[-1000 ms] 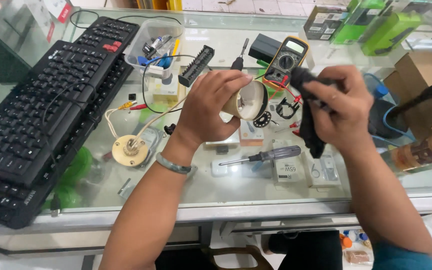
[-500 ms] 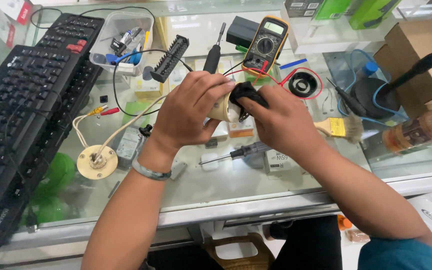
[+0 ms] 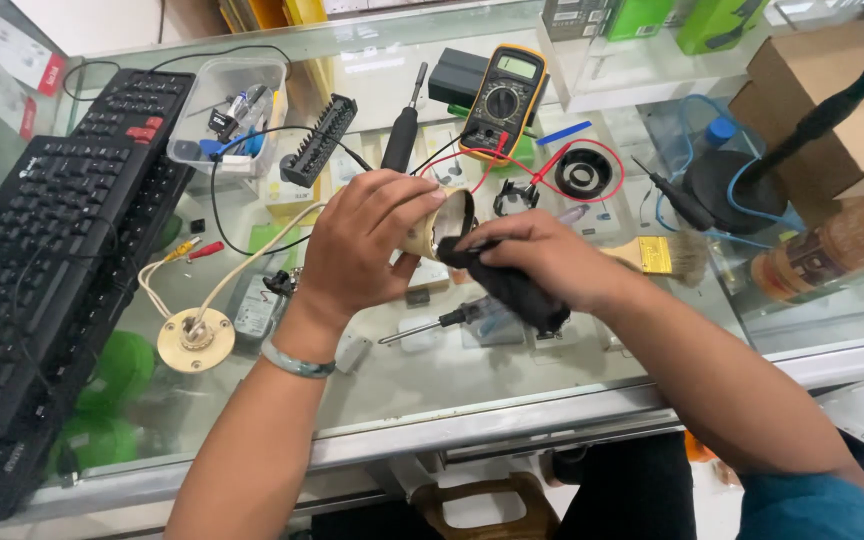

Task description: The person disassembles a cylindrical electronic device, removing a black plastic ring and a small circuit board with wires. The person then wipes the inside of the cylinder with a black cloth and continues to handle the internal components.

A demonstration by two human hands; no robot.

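Keyboard (image 3: 47, 270): black, well to the left of the left hand, lying along the glass counter (image 3: 472, 385).
Round base (image 3: 195, 340): cream disc with pale wires, lying flat just left of the left wrist.
Left hand (image 3: 367, 245): fingers curled and pressed around a cream, cup-shaped lamp housing (image 3: 442, 222), gripping it above the glass with its open mouth turned toward the right hand.
Screwdriver (image 3: 442, 322): lies on the counter below both hands, touched by neither.
Right hand (image 3: 542, 262): fingers closed on a black cloth (image 3: 512, 290); the cloth's front end is pushed against the rim of the housing.
Multimeter (image 3: 504, 100): yellow-edged, beyond the hands, with red and black leads trailing toward them.
Black ring (image 3: 584, 175): on the glass, beyond the right hand.
Paintbrush (image 3: 672, 255): just right of the right hand, bristles pointing away.
Doing the wipe well, as a judgement: the left grip should stay steady and turn the housing slowly, while the right hand presses the cloth lightly round the inner rim, clear of any contacts inside; the interior is hidden, so its cleanliness cannot be told.
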